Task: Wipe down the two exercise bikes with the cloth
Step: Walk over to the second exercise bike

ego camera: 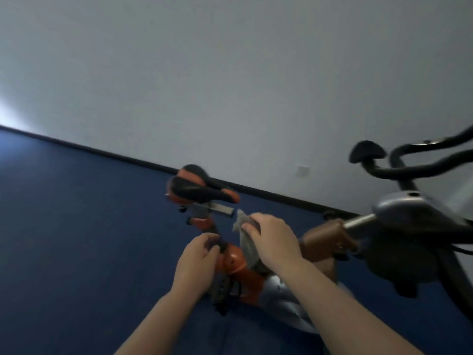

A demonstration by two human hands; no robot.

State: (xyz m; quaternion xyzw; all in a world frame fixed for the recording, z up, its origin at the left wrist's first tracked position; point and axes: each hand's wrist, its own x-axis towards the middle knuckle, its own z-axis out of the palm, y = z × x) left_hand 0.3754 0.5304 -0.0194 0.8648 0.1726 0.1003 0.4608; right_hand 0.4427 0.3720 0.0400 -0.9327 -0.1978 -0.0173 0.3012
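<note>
An orange and black exercise bike (231, 262) stands in the lower middle of the tilted, blurred view, its black and orange saddle (199, 190) at the upper left. My right hand (273, 239) is shut on a grey cloth (245, 237) and presses it against the frame just below the saddle rail. My left hand (198, 257) grips the orange seat post of the same bike. A second bike (409, 208) with a silver housing, black handlebars and a black saddle stands at the right.
A blue floor (89, 239) spreads to the left and meets a pale wall (230, 85) along a dark skirting board. A small white wall socket (302, 170) sits low on the wall between the bikes.
</note>
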